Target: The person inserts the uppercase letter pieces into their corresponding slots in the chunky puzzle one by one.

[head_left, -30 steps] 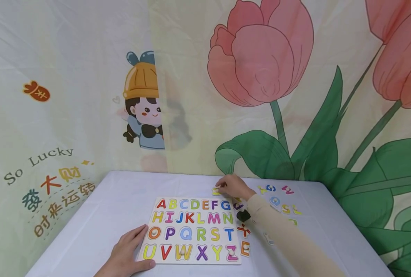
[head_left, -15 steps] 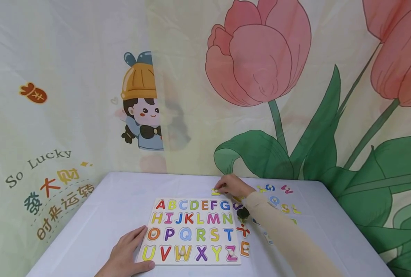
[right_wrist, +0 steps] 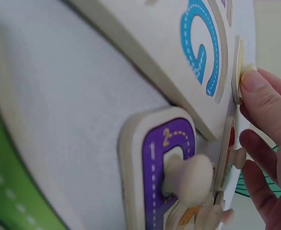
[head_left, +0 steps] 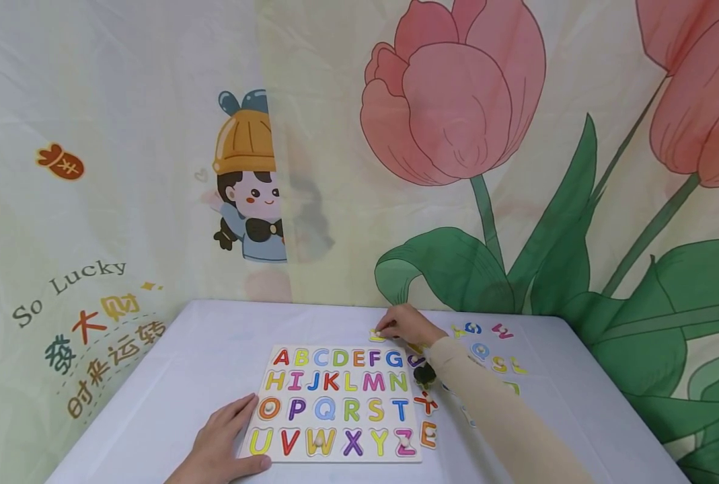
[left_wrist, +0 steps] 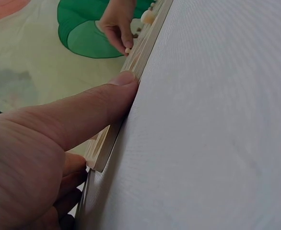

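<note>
The right hand (head_left: 409, 325) pinched a yellow piece (head_left: 376, 335) by its knob (left_wrist: 127, 50), thumb against fingertips, just beyond the far edge of the board (head_left: 339, 408). The left hand (head_left: 220, 430), unclenched, touched the board's near left corner, its thumb along the near edge.

Hung with pale cloth (head_left: 329, 134) behind the white surface (head_left: 214, 343); printed with tulips (head_left: 456, 101) above it, lettering (head_left: 88, 325) left of it.
</note>
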Demonstrator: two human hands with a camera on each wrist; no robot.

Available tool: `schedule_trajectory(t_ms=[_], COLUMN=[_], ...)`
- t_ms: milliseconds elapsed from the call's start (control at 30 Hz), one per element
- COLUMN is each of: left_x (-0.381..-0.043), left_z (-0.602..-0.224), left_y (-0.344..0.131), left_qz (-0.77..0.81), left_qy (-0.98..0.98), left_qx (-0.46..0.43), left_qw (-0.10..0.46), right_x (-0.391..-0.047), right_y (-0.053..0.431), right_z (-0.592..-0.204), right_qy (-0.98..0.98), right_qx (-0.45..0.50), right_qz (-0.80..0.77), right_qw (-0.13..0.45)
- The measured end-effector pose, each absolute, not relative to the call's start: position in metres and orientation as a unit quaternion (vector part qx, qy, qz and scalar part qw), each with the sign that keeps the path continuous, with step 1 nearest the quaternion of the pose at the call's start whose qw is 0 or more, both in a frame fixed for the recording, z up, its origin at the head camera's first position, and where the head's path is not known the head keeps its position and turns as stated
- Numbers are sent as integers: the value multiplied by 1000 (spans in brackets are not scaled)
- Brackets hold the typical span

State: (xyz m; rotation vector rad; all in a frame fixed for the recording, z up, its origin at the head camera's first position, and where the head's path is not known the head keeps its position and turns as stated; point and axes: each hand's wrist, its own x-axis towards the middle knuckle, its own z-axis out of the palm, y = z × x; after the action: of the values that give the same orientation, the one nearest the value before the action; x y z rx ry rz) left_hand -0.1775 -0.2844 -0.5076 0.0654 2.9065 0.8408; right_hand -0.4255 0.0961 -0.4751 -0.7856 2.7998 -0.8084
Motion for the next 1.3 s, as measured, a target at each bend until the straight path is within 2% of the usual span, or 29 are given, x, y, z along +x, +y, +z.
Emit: schedule_trajectory(t_ms=[333, 700, 1067, 1300], left_x=[-178, -176, -178, -179], left_z=[-510, -511, -513, -510], left_y=[-288, -297, -297, -294], left_qz=[278, 272, 281, 282], left_qy=[958, 959, 957, 956], left_qx=[29, 64, 39, 42], left_qw=[62, 42, 65, 70], right_x=[-395, -331, -270, -242], right_y=[95, 68, 32, 6], right_z=[-462, -459, -470, -477], right_qy=[935, 920, 915, 912], right_qx=[-218, -160, -103, -134], right_qz=[-279, -349, -382, -379], right_qw=[6, -79, -81, -81])
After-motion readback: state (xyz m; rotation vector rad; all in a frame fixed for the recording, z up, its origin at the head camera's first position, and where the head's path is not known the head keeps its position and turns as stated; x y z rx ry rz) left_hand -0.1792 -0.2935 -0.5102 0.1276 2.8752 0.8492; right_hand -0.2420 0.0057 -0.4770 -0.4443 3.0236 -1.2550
